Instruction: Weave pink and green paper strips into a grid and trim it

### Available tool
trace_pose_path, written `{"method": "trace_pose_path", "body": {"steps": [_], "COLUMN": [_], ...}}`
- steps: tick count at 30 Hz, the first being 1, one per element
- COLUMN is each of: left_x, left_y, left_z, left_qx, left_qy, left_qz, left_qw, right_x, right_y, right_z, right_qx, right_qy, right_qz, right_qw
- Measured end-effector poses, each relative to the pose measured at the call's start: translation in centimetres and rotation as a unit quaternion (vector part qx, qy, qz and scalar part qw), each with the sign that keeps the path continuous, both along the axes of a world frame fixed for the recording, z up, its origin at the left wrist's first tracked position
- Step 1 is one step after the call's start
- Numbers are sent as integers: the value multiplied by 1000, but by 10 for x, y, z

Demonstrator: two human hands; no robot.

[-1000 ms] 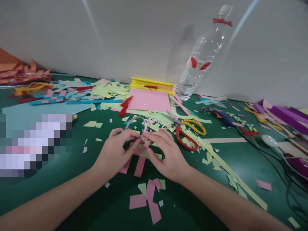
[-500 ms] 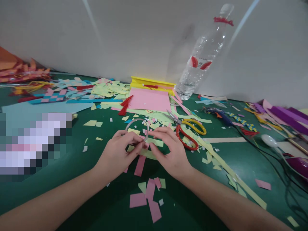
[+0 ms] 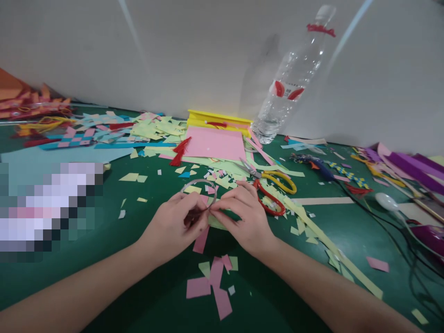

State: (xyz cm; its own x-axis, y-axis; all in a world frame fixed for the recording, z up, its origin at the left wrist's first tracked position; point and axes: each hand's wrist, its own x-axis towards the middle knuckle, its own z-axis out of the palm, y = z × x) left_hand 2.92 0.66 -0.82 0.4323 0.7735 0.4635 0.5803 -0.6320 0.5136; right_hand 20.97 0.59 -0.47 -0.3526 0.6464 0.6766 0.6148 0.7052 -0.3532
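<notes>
My left hand and my right hand meet at the middle of a green table. Both pinch a thin grey ring at its near side, their fingertips touching. The ring's far arc rises just beyond the fingers. A pink paper strip lies under the hands, and a pale green strip runs below my right fingers. Whether a strip is also held I cannot make out.
Red-and-yellow scissors lie just right of my right hand. Behind are a pink sheet, a yellow box and a clear plastic bottle leaning at the wall. Paper scraps cover the table; cables and purple strips lie at right.
Both hands drew a little nearer to me and closed tighter together on the ring. The ring tilted and came with them.
</notes>
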Motion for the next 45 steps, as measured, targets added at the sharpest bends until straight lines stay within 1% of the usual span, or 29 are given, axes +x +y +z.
{"method": "trace_pose_path", "body": {"steps": [5,8,10,16,18,21,26,30,34,37,43,45], "left_x": [1,1,1,-2,-2,-2,-2,-2,-3,-5,-6,-7], "left_y": [0,0,0,0,-1,-3,-3,-3,-4,-3,-2,-1], "left_z": [4,7,9,11,13,15,14,12,13,12,9,8], "left_qx": [57,65,41,-70,-84,-84,-62,-71,-61,-63,-75,-84], "left_qy": [9,17,11,-47,-59,-71,-61,-74,-90,-103,-110,-110], "left_qz": [1,-7,-14,-42,-40,-40,-36,-40,-52,-71,-93,-94], "left_qw": [998,998,999,996,994,993,996,994,993,990,987,986], "right_x": [0,-1,-1,0,1,3,2,1,2,2,0,1], "right_y": [-2,-3,-3,-2,-2,-3,-2,-2,-3,-3,-2,-1], "right_z": [-1,0,1,5,5,4,3,5,6,6,5,5], "right_qx": [18,42,64,148,165,172,166,153,116,88,25,5], "right_qy": [-25,-34,-43,-73,-80,-84,-59,-51,-52,-35,-1,10], "right_qz": [15,29,31,35,38,44,57,73,94,115,186,200], "right_qw": [999,998,997,986,982,981,983,984,987,989,982,980]}}
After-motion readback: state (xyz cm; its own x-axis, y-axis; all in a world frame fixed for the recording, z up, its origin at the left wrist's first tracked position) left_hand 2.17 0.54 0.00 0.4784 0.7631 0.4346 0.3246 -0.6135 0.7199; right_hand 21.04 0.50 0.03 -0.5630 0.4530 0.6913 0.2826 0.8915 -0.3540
